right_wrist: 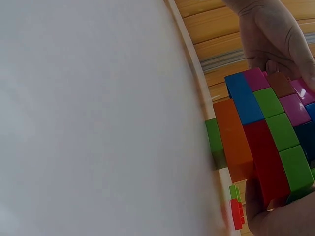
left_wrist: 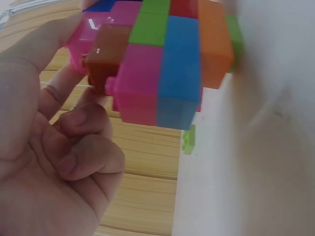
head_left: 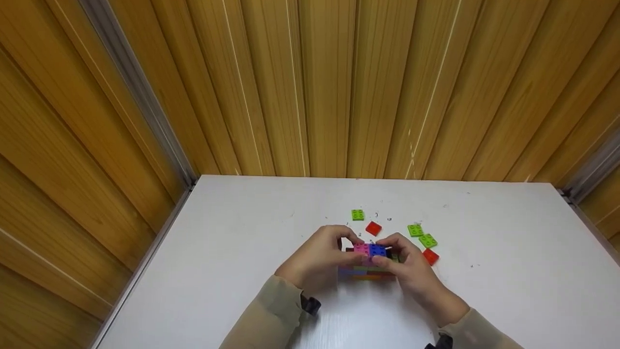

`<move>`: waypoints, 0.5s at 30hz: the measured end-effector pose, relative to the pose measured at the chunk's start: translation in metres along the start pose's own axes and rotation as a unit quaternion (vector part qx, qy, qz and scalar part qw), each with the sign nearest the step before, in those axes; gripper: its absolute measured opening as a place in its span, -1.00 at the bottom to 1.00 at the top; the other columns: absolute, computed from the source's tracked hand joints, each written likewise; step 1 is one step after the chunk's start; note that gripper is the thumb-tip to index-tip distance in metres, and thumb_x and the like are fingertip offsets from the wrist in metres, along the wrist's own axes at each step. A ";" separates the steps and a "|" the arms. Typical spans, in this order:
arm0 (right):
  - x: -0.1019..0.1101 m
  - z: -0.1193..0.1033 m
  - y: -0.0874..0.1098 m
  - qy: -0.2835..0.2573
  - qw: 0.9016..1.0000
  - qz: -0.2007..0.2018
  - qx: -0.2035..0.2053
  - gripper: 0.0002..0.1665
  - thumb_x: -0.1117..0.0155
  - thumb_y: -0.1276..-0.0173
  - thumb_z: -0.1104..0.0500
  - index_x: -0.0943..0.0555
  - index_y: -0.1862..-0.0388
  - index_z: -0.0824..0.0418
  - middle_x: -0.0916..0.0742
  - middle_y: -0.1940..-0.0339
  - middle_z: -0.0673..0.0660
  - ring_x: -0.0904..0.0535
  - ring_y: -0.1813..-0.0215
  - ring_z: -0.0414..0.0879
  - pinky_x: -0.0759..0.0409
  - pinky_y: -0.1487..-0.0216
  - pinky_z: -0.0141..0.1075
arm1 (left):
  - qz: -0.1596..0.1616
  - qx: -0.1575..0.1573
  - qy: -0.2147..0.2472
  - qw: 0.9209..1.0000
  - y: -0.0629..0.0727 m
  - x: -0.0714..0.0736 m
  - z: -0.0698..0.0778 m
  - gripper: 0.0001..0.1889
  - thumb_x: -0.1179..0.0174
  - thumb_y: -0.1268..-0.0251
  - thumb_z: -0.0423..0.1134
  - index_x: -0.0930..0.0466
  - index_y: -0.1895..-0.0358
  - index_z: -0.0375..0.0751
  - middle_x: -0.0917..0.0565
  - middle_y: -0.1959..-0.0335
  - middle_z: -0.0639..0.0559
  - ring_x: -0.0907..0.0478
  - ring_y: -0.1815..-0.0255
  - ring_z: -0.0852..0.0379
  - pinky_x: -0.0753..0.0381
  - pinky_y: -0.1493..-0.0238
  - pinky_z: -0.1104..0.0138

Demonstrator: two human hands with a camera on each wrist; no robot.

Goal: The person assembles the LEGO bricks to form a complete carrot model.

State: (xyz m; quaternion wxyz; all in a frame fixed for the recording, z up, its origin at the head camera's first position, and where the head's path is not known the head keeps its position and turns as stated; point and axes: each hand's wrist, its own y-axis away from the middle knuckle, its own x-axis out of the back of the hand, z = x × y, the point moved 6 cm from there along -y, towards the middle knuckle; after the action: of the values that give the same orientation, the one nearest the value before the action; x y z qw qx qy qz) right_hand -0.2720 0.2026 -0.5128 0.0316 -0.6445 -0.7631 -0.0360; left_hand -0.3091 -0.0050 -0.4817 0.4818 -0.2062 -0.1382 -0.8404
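While your left grip (head_left: 319,256) arches over, pinching the pink brick (head_left: 361,247), your right grip (head_left: 411,269) likewise pinches the adjoining blue brick (head_left: 377,249); both partly hide the stack (head_left: 366,273) beneath.

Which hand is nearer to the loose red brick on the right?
Right. The right hand is just left of the red brick; the left hand is farther left, across the stack.

From afar I count one left hand (head_left: 322,254), one right hand (head_left: 411,269), two sleeves (head_left: 273,308) (head_left: 477,332), one block stack (left_wrist: 150,66), one pink block (head_left: 361,248) and one blue block (head_left: 377,250) on top, three loose green blocks (head_left: 357,214) (head_left: 415,230) (head_left: 428,240), two loose red blocks (head_left: 373,228) (head_left: 430,257), one table (head_left: 218,271)
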 end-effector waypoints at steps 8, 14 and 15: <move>0.001 -0.001 0.001 0.002 1.000 0.024 0.003 -0.58 -0.55 -0.53 0.30 -0.67 -0.29 0.30 -0.69 -0.21 0.09 -0.56 -0.29 -0.01 -0.65 -0.28 -0.46 | -0.046 -0.012 -0.010 0.999 -0.015 0.007 0.001 -0.80 -0.65 -0.36 0.07 -0.86 0.09 0.21 -0.79 0.06 0.28 -0.48 0.29 0.21 -0.49 0.24 0.33; 0.001 0.002 0.002 -0.001 1.000 0.029 -0.002 -0.57 -0.55 -0.52 0.30 -0.68 -0.30 0.31 -0.71 -0.20 0.06 -0.59 -0.26 -0.04 -0.65 -0.28 -0.45 | -0.030 -0.008 0.027 0.999 -0.035 0.011 -0.015 -0.78 -0.46 -0.56 0.14 -0.87 0.01 0.14 -0.83 -0.14 0.26 -0.65 -0.12 0.16 -0.66 -0.24 0.16; 0.001 0.002 0.001 -0.001 1.000 0.031 -0.003 -0.57 -0.56 -0.52 0.30 -0.68 -0.30 0.31 -0.72 -0.20 0.06 -0.59 -0.26 -0.05 -0.65 -0.28 -0.45 | -0.020 -0.006 0.031 0.999 -0.040 0.012 -0.018 -0.76 -0.42 -0.59 0.16 -0.86 0.00 0.13 -0.83 -0.17 0.25 -0.66 -0.20 0.14 -0.65 -0.34 0.10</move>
State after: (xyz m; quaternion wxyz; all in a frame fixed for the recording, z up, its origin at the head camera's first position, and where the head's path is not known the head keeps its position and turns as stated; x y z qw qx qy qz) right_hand -0.2708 0.2039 -0.5150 0.0300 -0.6677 -0.7429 -0.0370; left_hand -0.3526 -0.0020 -0.4927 0.4678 -0.1800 -0.1223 -0.8567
